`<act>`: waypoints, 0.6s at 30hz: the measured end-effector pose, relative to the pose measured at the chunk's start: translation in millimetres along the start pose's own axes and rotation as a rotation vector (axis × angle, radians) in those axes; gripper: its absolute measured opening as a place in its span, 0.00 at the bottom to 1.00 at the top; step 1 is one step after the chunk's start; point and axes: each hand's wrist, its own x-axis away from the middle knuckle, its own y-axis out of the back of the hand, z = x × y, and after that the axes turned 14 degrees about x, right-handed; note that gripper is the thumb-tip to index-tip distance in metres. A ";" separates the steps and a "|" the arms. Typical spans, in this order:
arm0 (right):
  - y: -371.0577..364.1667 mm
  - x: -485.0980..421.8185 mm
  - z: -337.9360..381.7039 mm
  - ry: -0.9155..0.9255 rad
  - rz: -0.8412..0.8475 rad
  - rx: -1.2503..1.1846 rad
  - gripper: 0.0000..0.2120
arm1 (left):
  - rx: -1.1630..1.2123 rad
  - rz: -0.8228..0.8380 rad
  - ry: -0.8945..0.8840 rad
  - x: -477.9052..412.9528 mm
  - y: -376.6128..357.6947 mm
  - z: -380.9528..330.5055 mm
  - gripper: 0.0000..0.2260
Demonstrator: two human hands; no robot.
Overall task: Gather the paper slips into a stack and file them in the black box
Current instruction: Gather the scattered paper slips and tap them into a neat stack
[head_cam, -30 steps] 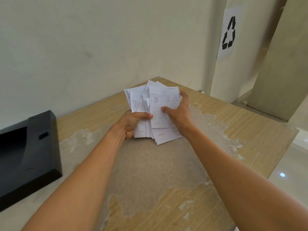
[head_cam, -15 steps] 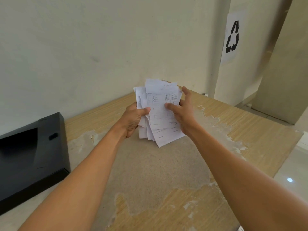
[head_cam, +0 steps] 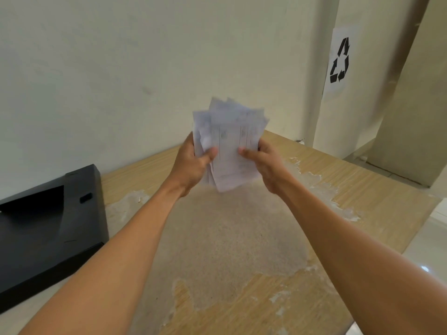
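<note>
Two bare hands out in front, closed on one bundle of paper slips [head_cam: 229, 146] from both sides. Left hand [head_cam: 191, 165] wrapped around the left edge, thumb pressed across the front sheet, fingers hidden behind. Right hand [head_cam: 266, 165] clamped on the right edge the same way, thumb on the front, fingers out of sight behind the paper. Bundle held upright and lifted clear of the table [head_cam: 242, 238], tilted a little, top edges fanned and uneven, lower corners poking out below the thumbs. Blurred; ruled lines faintly visible on the front sheet, print unreadable.

Black box [head_cam: 53, 228] lying flat at the left side of the table, against the wall, well apart from the slips and from both hands. Lid or top panel with a curved cut-out and a small slot near its far right corner. Whether anything lies inside, impossible to tell.

Table top of light wood grain, worn bare to a pale rough patch across the middle under the arms, flaking at the edges of the patch. Plain cream wall [head_cam: 121, 68] behind. Recycling sign [head_cam: 339, 60], black arrows on white paper, stuck on a pillar at the far right. Shiny floor past the right edge of the table.
</note>
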 end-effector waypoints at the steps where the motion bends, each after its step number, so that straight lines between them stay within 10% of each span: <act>1: 0.8 3.8 -8.0 -0.025 0.024 0.029 0.21 | -0.041 0.034 0.045 4.5 2.5 5.7 0.19; 18: -11.7 9.8 -4.3 -0.011 0.024 -0.056 0.19 | 0.126 -0.130 0.148 18.2 -4.1 13.7 0.18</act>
